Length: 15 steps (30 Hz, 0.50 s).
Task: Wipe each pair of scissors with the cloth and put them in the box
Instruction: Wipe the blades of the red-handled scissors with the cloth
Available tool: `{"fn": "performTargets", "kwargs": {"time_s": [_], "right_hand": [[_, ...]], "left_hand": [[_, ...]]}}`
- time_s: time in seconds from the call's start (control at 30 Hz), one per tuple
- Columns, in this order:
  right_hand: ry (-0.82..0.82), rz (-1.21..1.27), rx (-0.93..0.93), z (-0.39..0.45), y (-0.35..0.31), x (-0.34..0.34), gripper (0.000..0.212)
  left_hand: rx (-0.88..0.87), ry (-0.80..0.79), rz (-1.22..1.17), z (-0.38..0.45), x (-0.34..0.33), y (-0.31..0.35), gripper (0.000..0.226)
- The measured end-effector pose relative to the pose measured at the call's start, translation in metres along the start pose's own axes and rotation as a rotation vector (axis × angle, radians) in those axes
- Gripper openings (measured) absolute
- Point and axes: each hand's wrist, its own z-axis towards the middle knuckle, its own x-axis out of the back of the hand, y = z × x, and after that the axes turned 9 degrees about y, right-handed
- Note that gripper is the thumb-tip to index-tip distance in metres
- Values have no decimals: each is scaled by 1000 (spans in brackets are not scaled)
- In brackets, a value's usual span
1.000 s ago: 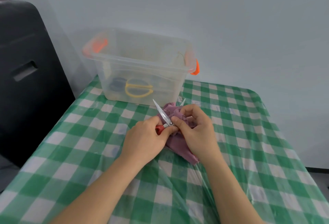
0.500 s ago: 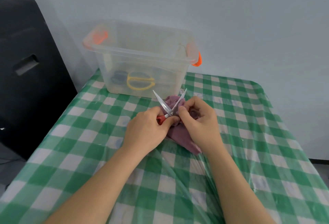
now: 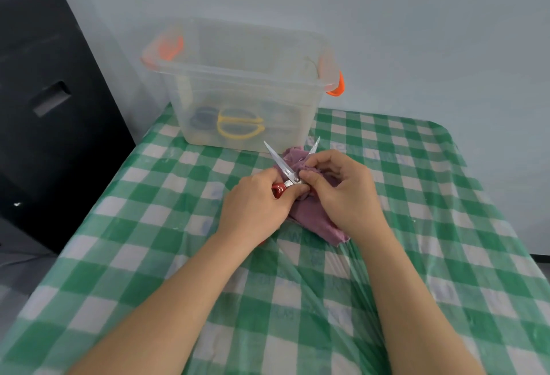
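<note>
The left hand [image 3: 256,208] grips the red handles of a pair of scissors [image 3: 286,176], its fingers curled round them and the thumb lying along the top near the pivot. The blades stand spread in a V, the tips pointing toward twelve o'clock — one to about eleven, the other to about one. The right hand [image 3: 342,193] pinches a purple cloth [image 3: 315,214] between thumb and forefinger against the right-hand blade just beyond the pivot; its other fingers are curled loosely over the bunched fabric. The rest of the cloth lies on the green checked tablecloth [image 3: 148,255] under that hand, trailing toward five o'clock.

At twelve o'clock from the hands, near the blade tips but apart from them, stands a clear plastic box [image 3: 247,89] with orange handles. Inside it, seen blurred through the wall, lie yellow-handled scissors [image 3: 240,128] and beside them, at nine o'clock, a dark blue-handled pair [image 3: 204,120]. A black case [image 3: 44,92] stands at the table's left edge.
</note>
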Motion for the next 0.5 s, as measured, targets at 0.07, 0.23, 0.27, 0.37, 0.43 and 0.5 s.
{"fn": "performTargets", "kwargs": {"time_s": [0.07,0.23,0.27,0.37,0.43,0.5], "right_hand": [[69,-19,-28,-1,0,-4,19],[192,-69,-77,-5,-1,-14,27],[210,-70,-78,-5,-1,-15,27],[250,-21,-103,-3,0,-14,22],[219,32,-159,0,2,-8,18],[139,127,-245,3,1,0,13]], "left_hand": [[-14,-2,-8,-1,-2,-2,24],[-35,3,6,-1,-4,-1,31],[-38,3,10,-1,-4,-1,31],[-27,0,-2,-1,-5,-4,34],[-12,1,-19,0,-4,-6,31],[-1,4,-29,0,-3,-6,33]]}}
